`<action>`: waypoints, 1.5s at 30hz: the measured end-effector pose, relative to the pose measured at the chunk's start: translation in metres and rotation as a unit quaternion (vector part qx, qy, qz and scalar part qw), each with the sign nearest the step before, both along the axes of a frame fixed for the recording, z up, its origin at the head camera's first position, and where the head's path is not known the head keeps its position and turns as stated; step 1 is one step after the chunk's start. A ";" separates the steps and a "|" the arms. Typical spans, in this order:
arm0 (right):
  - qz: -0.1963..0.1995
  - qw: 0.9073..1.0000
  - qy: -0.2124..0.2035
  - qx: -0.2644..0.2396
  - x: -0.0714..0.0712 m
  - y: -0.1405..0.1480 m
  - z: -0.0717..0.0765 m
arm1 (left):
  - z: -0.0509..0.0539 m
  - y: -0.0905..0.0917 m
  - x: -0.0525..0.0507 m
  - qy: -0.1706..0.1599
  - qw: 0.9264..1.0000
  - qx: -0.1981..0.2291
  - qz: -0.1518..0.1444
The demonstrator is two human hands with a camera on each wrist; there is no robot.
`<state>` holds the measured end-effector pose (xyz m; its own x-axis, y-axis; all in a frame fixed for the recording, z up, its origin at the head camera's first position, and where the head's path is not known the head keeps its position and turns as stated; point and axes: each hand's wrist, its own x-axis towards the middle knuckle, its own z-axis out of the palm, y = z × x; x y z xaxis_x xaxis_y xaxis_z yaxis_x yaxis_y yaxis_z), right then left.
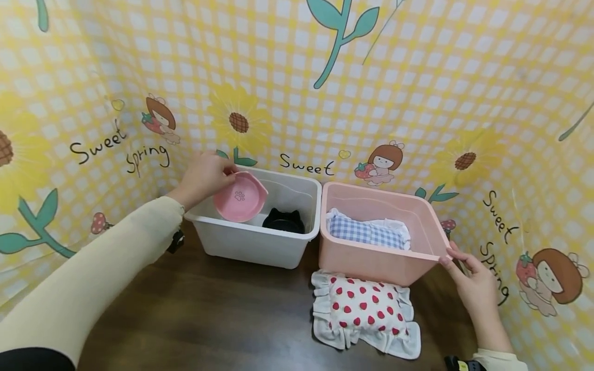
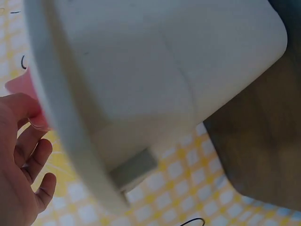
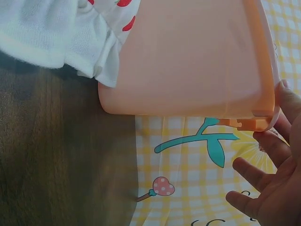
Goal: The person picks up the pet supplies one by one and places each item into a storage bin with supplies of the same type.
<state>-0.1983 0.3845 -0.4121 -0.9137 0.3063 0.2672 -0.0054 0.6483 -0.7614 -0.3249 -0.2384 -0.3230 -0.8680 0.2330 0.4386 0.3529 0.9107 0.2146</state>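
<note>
My left hand pinches the edge of a pink cat-eared bowl with a paw print inside. The bowl is tilted, over the opening of a white bin. Inside that bin lies a black cat-eared bowl. In the left wrist view the bin's wall hides most of the pink bowl. My right hand holds the near right corner of a pink bin between thumb and index finger, the other fingers spread. A blue checked pillow with white frills lies in the pink bin.
A strawberry-print pillow with white ruffles lies on the dark wooden table, against the front of the pink bin. The two bins stand side by side. Behind and beside them hangs a yellow checked cloth with flowers and cartoon girls.
</note>
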 end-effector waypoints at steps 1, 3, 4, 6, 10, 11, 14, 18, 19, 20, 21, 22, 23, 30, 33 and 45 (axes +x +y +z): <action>0.000 1.000 -0.001 -0.002 -0.001 0.000 0.000 | -0.002 0.000 -0.001 -0.002 1.000 0.004 0.001; 0.000 1.000 0.000 -0.004 -0.002 0.000 0.001 | -0.005 -0.001 -0.003 -0.006 1.000 0.009 0.003; 0.001 1.000 0.001 -0.006 -0.002 0.000 0.000 | -0.008 -0.001 -0.004 -0.007 1.000 0.009 0.005; 0.002 1.000 -0.002 -0.005 -0.001 0.001 0.000 | -0.013 0.000 -0.007 -0.014 1.000 0.008 0.006; -0.001 1.000 -0.005 0.000 -0.001 0.001 -0.001 | -0.024 0.000 -0.011 -0.030 1.000 0.005 0.002; -0.003 1.000 -0.004 0.002 -0.001 0.001 -0.001 | -0.026 0.000 -0.012 -0.032 0.999 0.005 0.000; -0.004 1.000 0.002 0.001 -0.002 0.000 -0.002 | -0.031 0.000 -0.016 -0.031 1.000 -0.001 -0.006; 0.000 1.000 0.003 -0.004 -0.003 0.000 -0.002 | -0.037 0.002 -0.021 -0.029 0.999 -0.019 -0.007; 0.000 1.000 0.002 -0.004 -0.003 0.000 -0.002 | -0.038 0.003 -0.023 -0.032 0.999 -0.020 -0.007; -0.002 1.000 0.001 -0.004 -0.003 0.000 -0.002 | -0.039 0.004 -0.024 -0.036 0.999 -0.022 -0.006; -0.003 1.000 0.002 -0.004 -0.003 0.000 -0.003 | -0.039 0.005 -0.026 -0.041 0.999 -0.025 -0.004; -0.004 1.000 0.002 -0.003 -0.003 0.000 -0.003 | -0.040 0.006 -0.027 -0.047 0.999 -0.025 -0.002; -0.006 1.000 0.002 -0.002 -0.004 -0.001 -0.003 | -0.040 0.008 -0.029 -0.053 0.998 -0.027 0.000; -0.008 1.000 0.010 0.009 -0.003 -0.001 -0.003 | -0.044 0.015 -0.034 -0.081 0.996 -0.034 0.020; -0.002 1.000 0.010 0.007 -0.003 -0.002 -0.003 | -0.051 0.015 -0.035 -0.083 0.995 -0.046 0.033; -0.003 0.999 0.005 -0.037 -0.004 -0.002 -0.003 | -0.059 0.019 -0.030 -0.085 0.992 -0.016 0.086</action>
